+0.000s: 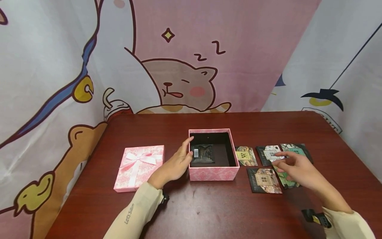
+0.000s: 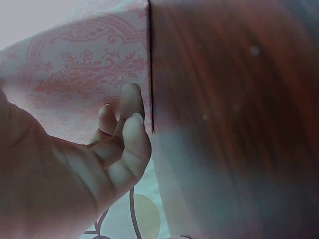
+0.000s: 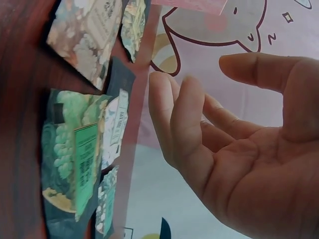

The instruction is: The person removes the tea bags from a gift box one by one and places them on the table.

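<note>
A pink patterned box [image 1: 214,174] with a black inside stands uncovered on the table. My left hand [image 1: 176,162] rests at its left wall, fingertips at the rim. In the left wrist view its loosely bent fingers [image 2: 132,144] lie beside the patterned wall. Inside the box is a dark flat packet [image 1: 206,154] with a barcode label. My right hand [image 1: 301,171] hovers over several flat packets, thumb and fingers apart, with nothing between them. Under it lie a green grape-print packet [image 3: 75,144] and a white-labelled packet [image 1: 270,155]. Nearer me is a beige-labelled packet [image 1: 264,180].
A pink lid [image 1: 128,179] with a ribbon bow lies left of the box. Right beside the box is a yellow-labelled packet [image 1: 246,156]. A teal-labelled packet [image 1: 293,149] lies at the far right of the group. Behind the brown table [image 1: 215,212] hangs a cartoon-printed cloth [image 1: 238,83].
</note>
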The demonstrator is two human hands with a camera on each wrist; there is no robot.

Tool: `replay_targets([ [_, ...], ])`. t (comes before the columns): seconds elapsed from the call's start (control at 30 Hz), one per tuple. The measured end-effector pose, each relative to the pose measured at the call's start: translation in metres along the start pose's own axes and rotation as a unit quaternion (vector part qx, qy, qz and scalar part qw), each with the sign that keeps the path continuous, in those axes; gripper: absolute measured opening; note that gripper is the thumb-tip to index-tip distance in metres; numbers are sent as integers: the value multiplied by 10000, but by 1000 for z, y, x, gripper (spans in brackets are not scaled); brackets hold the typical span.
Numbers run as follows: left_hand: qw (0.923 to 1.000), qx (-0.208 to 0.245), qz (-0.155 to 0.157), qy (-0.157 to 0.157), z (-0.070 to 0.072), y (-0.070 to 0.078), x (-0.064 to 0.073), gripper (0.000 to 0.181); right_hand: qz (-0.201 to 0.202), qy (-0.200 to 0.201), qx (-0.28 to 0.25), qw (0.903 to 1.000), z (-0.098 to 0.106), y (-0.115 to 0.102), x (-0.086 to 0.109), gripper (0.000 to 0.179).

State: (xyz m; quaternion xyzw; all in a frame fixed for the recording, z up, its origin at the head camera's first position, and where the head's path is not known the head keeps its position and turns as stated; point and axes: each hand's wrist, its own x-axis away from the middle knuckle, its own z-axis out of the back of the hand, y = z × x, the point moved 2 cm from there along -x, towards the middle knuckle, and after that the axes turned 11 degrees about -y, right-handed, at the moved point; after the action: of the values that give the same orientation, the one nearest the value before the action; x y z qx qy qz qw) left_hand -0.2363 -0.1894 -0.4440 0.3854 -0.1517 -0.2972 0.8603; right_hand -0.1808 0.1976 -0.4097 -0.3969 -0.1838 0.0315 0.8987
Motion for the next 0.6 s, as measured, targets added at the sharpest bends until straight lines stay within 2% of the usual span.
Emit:
replay_targets([
  [0.3,10000,-68,3,-28,0,0,0,57,375,98,-19,9992,-5,-15,0,45],
  [0.43,10000,-60,32,-38,0,0,-1,57,398,59,-129,9991,-11,-23,-2,45],
  [0.6,10000,-7,43,-44,0,1,0,57,479,140,122,9987,-13,-32,-4,46],
])
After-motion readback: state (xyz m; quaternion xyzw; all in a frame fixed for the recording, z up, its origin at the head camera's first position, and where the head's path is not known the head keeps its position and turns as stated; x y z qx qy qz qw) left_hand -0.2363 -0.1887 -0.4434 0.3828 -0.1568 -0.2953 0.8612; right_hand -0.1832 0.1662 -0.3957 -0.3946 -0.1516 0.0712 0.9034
